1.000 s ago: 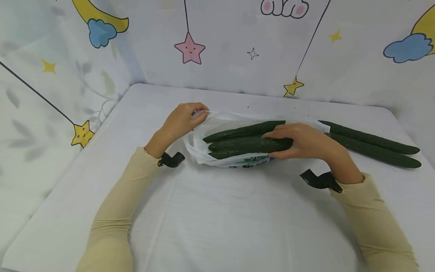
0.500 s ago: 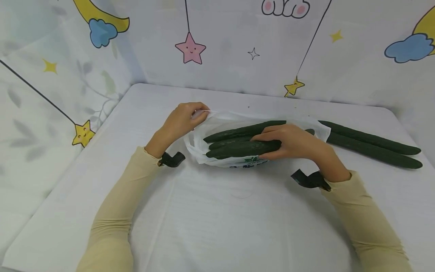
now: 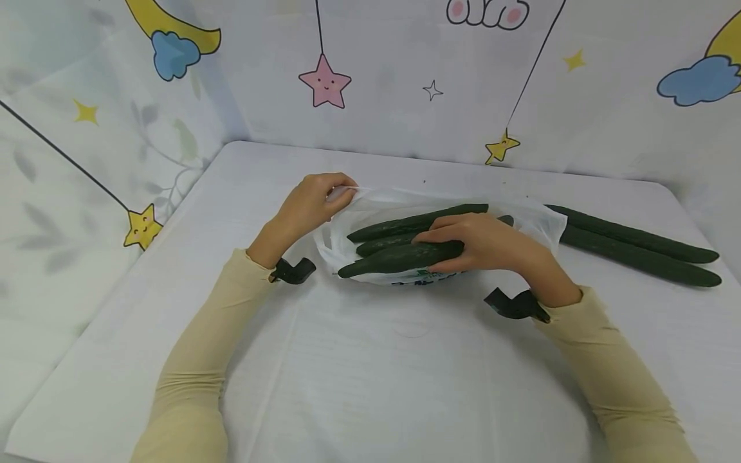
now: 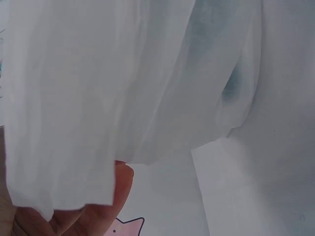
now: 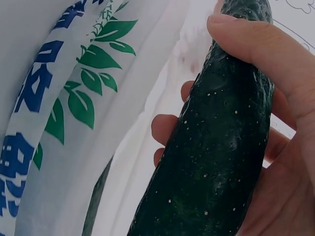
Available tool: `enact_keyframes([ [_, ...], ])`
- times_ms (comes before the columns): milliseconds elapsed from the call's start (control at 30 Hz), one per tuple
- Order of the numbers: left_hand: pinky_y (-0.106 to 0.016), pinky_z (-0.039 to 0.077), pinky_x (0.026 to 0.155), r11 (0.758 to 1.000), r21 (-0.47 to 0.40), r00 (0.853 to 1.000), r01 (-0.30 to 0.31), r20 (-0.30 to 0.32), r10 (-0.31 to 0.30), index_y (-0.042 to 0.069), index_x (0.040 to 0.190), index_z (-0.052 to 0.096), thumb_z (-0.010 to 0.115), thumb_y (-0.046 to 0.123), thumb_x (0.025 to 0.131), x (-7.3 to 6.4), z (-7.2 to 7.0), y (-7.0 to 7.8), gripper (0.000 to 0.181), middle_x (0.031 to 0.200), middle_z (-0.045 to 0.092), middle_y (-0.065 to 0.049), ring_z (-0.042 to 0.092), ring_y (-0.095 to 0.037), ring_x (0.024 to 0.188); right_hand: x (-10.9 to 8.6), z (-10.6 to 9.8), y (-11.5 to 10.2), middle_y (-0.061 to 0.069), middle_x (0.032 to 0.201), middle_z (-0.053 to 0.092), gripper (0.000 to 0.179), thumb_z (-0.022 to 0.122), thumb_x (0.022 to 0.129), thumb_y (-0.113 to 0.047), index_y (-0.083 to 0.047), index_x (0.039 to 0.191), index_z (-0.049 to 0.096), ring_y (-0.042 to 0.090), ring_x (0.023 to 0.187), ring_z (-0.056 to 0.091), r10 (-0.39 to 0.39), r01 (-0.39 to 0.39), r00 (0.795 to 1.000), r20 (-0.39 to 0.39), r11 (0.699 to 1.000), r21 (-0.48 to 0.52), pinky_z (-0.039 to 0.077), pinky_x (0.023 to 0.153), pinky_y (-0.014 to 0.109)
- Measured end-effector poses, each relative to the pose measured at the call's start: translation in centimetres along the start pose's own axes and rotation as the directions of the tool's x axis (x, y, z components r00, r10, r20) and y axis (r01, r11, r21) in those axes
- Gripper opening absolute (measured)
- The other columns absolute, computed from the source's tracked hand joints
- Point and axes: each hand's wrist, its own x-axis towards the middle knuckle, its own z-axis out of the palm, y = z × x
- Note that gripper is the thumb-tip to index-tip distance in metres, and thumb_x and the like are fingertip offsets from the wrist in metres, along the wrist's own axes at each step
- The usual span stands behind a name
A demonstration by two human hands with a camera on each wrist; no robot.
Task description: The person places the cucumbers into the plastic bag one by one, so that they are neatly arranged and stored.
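In the head view my left hand (image 3: 321,196) pinches the upper left edge of a white plastic bag (image 3: 370,200). Its fingertips show under the hanging plastic (image 4: 64,108) in the left wrist view. My right hand (image 3: 480,241) grips a dark green cucumber (image 3: 399,257), thumb on one side and fingers round the other. That cucumber lies along the bag's front rim, its left tip tilted down over the rim. Behind it two more cucumbers show in the bag, a rear one (image 3: 405,225) and a middle one (image 3: 379,246), the latter partly hidden.
Two long cucumbers (image 3: 642,247) lie side by side on the white-covered table (image 3: 405,373), to the right of the bag. A printed cloth backdrop (image 3: 382,58) rises behind the table's rear edge. Green leaves and blue characters mark the bag's front (image 5: 93,73).
My right hand has moved left and slightly forward over the bag with the cucumber, whose tip now reaches past the front left rim. The left hand stays on the bag edge.
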Motion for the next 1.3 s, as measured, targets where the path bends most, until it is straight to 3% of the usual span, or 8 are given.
enact_keyframes([
  [433, -0.032, 0.050, 0.064, 1.000, 0.004, 1.000, -0.011, 0.000, 0.011, 0.010, 0.113, 0.070, 0.058, 0.024, 0.099, 0.1, 0.1, -0.2, 0.023, 0.110, 0.070, -0.006, 0.062, -0.016, 0.052, 1.3, 0.6, 0.9, 0.008, 0.114, 0.068, 0.048, 0.080, 0.081, -0.030, -0.015, 0.125, 0.068, 0.023, 0.097, 0.066, 0.058, -0.057, 0.998, 0.030, 0.998, -0.019, 0.053, 0.082, 0.042],
  [700, -0.032, 0.050, 0.063, 1.000, -0.001, 1.000, -0.014, -0.002, 0.013, 0.011, 0.113, 0.070, 0.057, 0.024, 0.099, 0.2, 0.2, -0.3, 0.023, 0.109, 0.070, -0.007, 0.062, -0.015, 0.052, 1.5, 1.0, 2.1, 0.011, 0.116, 0.066, 0.049, 0.079, 0.082, -0.026, -0.013, 0.127, 0.066, 0.028, 0.102, 0.064, 0.114, -0.114, 0.993, 0.036, 0.993, 0.002, 0.052, 0.084, 0.046],
  [900, -0.032, 0.049, 0.064, 1.000, 0.003, 1.000, -0.018, -0.009, 0.018, 0.011, 0.112, 0.070, 0.058, 0.024, 0.099, 0.2, 0.2, -0.4, 0.022, 0.109, 0.070, -0.006, 0.061, -0.015, 0.051, 1.8, 1.5, 3.0, 0.009, 0.113, 0.065, 0.047, 0.077, 0.085, -0.022, -0.008, 0.128, 0.065, 0.025, 0.098, 0.064, 0.092, -0.092, 0.995, 0.026, 0.996, 0.014, 0.052, 0.083, 0.045],
  [1067, -0.032, 0.049, 0.064, 1.000, -0.003, 1.000, -0.017, -0.010, 0.017, 0.011, 0.112, 0.070, 0.058, 0.024, 0.099, 0.1, 0.2, -0.5, 0.022, 0.108, 0.070, -0.006, 0.061, -0.015, 0.051, 2.2, 1.7, 3.6, 0.011, 0.115, 0.065, 0.048, 0.076, 0.086, -0.021, -0.005, 0.129, 0.063, 0.028, 0.104, 0.063, 0.095, -0.096, 0.995, 0.033, 0.995, 0.028, 0.051, 0.087, 0.046],
  [1300, -0.034, 0.049, 0.069, 1.000, 0.015, 1.000, -0.023, -0.017, 0.023, 0.010, 0.113, 0.070, 0.058, 0.023, 0.099, 0.1, 0.1, -0.3, 0.022, 0.109, 0.070, -0.007, 0.061, -0.017, 0.051, 2.7, 2.0, 4.5, 0.014, 0.119, 0.064, 0.051, 0.076, 0.086, -0.024, -0.006, 0.132, 0.061, 0.033, 0.108, 0.061, 0.139, -0.139, 0.990, 0.039, 0.990, -0.015, 0.049, 0.089, 0.049],
])
